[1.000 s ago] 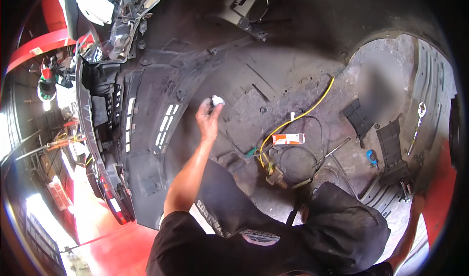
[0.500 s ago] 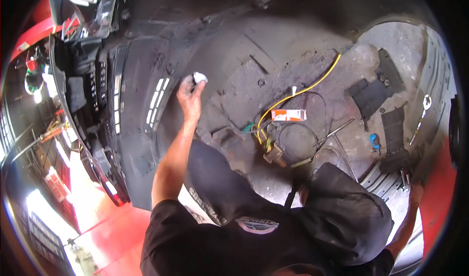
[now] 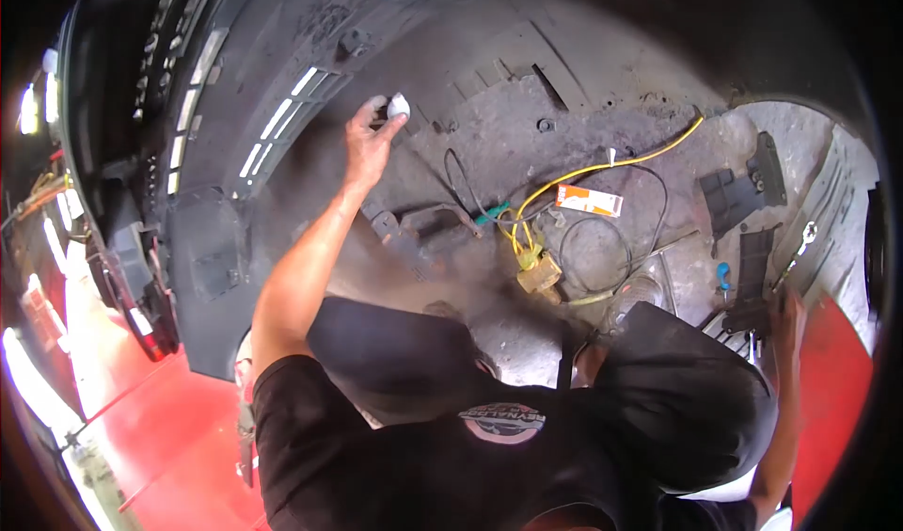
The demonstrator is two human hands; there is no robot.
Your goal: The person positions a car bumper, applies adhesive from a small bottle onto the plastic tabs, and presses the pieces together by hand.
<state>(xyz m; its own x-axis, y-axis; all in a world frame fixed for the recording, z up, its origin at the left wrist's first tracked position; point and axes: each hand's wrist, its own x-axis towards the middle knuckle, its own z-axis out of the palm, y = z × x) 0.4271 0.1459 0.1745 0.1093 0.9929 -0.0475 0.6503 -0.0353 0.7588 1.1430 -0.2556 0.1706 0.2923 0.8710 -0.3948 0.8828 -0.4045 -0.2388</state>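
Observation:
My left hand (image 3: 370,141) reaches up and forward, its thumb and fingers closed round a small white piece (image 3: 399,107), too small to name. Beside and beyond it stretches a large dark plastic panel (image 3: 320,47) that looks like a car bumper. Over at the far right, my right hand (image 3: 788,315) is low, close to the edge of a red panel (image 3: 832,390) and to a black plastic piece (image 3: 752,268). The fingers of that hand are blurred, so I cannot make out whether they hold anything.
A yellow cable (image 3: 611,165) runs across the floor to a yellow box-like connector (image 3: 539,272). Near it lie an orange-and-white box (image 3: 590,200) and a green plug (image 3: 491,214). To the right are a blue-handled tool (image 3: 723,275), a wrench (image 3: 808,235) and a black bracket (image 3: 729,200).
My left hand has moved up with the white piece still in it. My right hand has come up a little along the red panel. The whole view has shifted with my head.

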